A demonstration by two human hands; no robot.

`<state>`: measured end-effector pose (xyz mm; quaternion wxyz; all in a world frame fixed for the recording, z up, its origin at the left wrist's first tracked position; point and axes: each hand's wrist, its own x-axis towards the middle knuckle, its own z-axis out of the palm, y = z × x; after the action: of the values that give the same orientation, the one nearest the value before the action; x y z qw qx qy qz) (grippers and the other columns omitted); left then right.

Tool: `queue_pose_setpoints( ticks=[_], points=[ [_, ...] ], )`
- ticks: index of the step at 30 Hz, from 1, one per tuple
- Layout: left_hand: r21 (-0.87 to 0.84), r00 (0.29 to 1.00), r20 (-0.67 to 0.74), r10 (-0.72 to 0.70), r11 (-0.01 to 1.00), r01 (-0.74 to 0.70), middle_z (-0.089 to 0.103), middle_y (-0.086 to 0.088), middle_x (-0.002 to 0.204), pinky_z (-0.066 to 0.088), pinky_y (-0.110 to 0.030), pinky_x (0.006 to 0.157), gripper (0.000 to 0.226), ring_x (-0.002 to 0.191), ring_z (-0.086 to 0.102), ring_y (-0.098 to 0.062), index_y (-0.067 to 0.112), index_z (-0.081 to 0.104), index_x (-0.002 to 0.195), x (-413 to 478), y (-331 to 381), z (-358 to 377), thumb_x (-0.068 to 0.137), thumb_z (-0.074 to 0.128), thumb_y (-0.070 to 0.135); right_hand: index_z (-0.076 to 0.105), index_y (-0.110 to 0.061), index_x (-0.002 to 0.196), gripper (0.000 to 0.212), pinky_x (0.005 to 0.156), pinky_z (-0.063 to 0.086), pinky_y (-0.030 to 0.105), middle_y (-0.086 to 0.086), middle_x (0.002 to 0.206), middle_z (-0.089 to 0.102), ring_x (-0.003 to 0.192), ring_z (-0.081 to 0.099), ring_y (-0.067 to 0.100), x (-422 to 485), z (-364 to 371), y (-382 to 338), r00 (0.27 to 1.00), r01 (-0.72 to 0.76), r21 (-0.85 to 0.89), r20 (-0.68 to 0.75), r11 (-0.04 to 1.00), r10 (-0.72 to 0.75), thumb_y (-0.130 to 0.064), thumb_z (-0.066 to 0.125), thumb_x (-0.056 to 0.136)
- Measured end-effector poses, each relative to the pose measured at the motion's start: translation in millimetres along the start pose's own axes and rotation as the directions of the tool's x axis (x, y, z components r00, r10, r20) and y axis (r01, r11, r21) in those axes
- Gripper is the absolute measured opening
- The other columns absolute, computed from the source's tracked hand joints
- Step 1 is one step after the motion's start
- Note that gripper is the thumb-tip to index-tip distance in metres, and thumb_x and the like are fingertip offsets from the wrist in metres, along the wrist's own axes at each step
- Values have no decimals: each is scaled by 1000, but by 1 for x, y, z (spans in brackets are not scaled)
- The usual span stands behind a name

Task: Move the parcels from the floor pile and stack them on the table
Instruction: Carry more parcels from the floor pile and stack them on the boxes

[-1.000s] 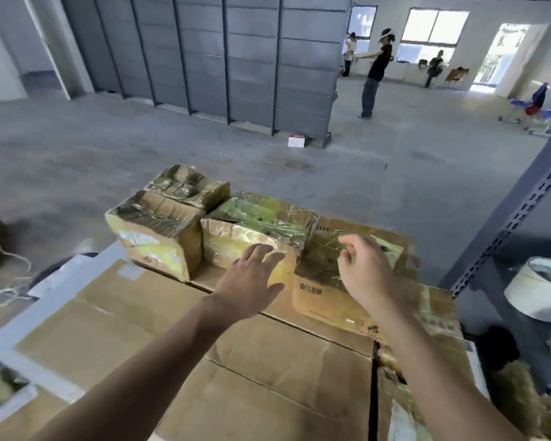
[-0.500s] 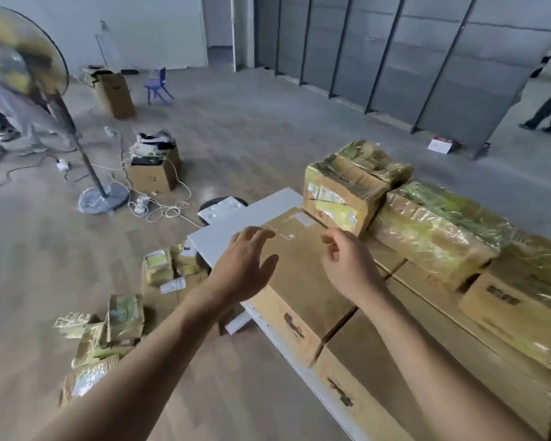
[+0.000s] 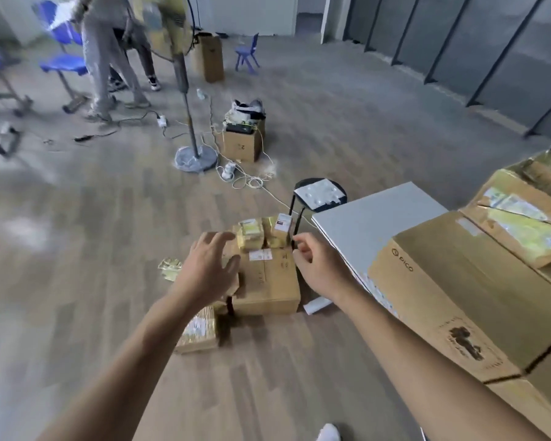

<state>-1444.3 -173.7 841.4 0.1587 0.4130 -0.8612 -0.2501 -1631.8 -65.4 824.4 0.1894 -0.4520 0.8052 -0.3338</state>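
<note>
A pile of taped cardboard parcels (image 3: 269, 281) lies on the wooden floor in the middle of the view, with small yellow-wrapped parcels (image 3: 250, 235) on top and another parcel (image 3: 199, 334) nearer to me. My left hand (image 3: 209, 272) hovers above the pile's left side, fingers spread, holding nothing. My right hand (image 3: 317, 268) hangs over the pile's right edge with loosely curled fingers, empty. At the right, the white table (image 3: 372, 221) carries flat cardboard boxes (image 3: 452, 288) and stacked taped parcels (image 3: 522, 218).
A black stool (image 3: 320, 194) stands beside the table's far corner. A standing fan (image 3: 185, 100), cables and a small box (image 3: 242, 141) lie behind the pile. People stand at the back left near blue chairs (image 3: 61, 58). A grey partition wall (image 3: 474, 43) runs along the back right.
My view has swung left from the table's stacked parcels down to the floor pile. Both empty hands have left the table and now hover over the pile.
</note>
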Motion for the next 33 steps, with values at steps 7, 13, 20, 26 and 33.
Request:
queue_pose_setpoints(
  ticks=[7,13,20,26,33],
  points=[
    [-31,986,14,-167,985,168,50,-13,131,37,-32,101,41,119,50,-27,11,52,130,46,-76,-5,91,59,22,53,-24,126,29,86,51,34,1,117,60,99,58,12,84,67,2,988,-61,12,143,998,59,-28,48,98],
    [22,952,55,-301,954,300,48,-9,135,37,-34,102,42,125,46,-25,15,48,133,133,-133,14,93,56,26,53,-21,129,31,83,42,26,2,125,58,97,52,9,195,124,29,965,-134,46,233,990,120,-27,46,99],
    [48,897,124,-424,906,422,47,-7,136,36,-31,103,43,126,45,-22,14,46,136,260,-184,61,94,52,24,51,-19,131,33,84,44,30,4,126,58,104,54,15,331,181,67,911,-224,-15,353,974,215,-26,41,100],
    [26,831,246,-498,861,508,48,-7,134,34,-26,100,42,123,45,-21,12,47,135,339,-246,128,94,50,22,50,-20,130,32,86,48,34,4,128,57,107,57,20,404,241,114,846,-292,-114,433,950,312,-29,42,101],
    [-32,675,362,-643,715,699,55,-8,131,45,-30,88,41,103,57,-19,13,48,133,377,-367,259,93,49,21,49,-23,131,32,86,47,33,1,125,58,108,56,19,444,368,202,780,-302,-233,497,924,380,-27,41,100]
  ],
)
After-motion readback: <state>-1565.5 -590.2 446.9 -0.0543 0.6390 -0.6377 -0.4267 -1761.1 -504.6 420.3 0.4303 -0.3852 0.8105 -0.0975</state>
